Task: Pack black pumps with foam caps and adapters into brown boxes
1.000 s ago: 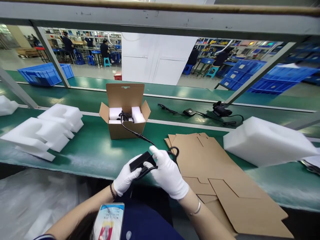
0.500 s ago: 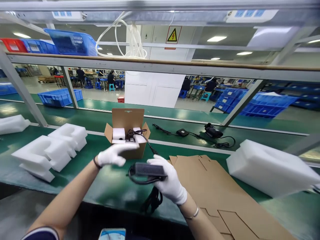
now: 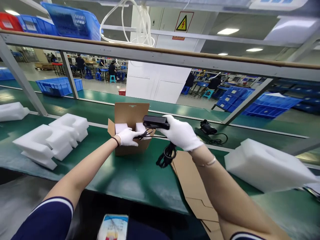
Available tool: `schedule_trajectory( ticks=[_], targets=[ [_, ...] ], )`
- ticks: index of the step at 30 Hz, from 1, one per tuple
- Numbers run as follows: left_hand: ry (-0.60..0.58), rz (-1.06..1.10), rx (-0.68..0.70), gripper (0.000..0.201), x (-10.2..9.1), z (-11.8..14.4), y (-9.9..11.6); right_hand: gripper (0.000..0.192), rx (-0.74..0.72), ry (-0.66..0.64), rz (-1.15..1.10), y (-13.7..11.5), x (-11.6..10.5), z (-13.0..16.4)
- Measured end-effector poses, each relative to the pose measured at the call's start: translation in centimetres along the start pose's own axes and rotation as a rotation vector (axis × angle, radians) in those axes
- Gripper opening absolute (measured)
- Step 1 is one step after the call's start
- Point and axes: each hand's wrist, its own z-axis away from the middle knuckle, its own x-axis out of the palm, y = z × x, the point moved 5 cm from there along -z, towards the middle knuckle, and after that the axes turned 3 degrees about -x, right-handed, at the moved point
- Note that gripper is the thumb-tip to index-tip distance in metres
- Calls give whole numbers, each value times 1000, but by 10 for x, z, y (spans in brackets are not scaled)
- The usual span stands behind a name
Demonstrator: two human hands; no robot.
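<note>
Right hand, gloved, fingers clamped on black power adapter above open cardboard box. Left hand fingers pinch the black cable at the box mouth.

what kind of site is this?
Most likely a factory packing line. A long green conveyor belt carries an open cardboard box, white foam inserts and flat carton blanks; gloved hands hold a black power adapter over the box. Blue crates and seated workers fill the hall behind.
</note>
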Motion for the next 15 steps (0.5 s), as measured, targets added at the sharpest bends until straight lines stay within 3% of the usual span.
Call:
schedule_trajectory(
  ticks=[4, 8, 15],
  targets=[
    [-9, -60, 126, 75, 20, 22, 37, 42, -241, -237, 241, -37, 31, -46],
    [55, -24, 113, 78, 36, 45, 64, 36, -440, -495, 363, -67, 67, -59],
    [88, 0, 69, 80, 44, 56, 68, 35, -408, -551, 392, -85, 80, -58]
  ],
)
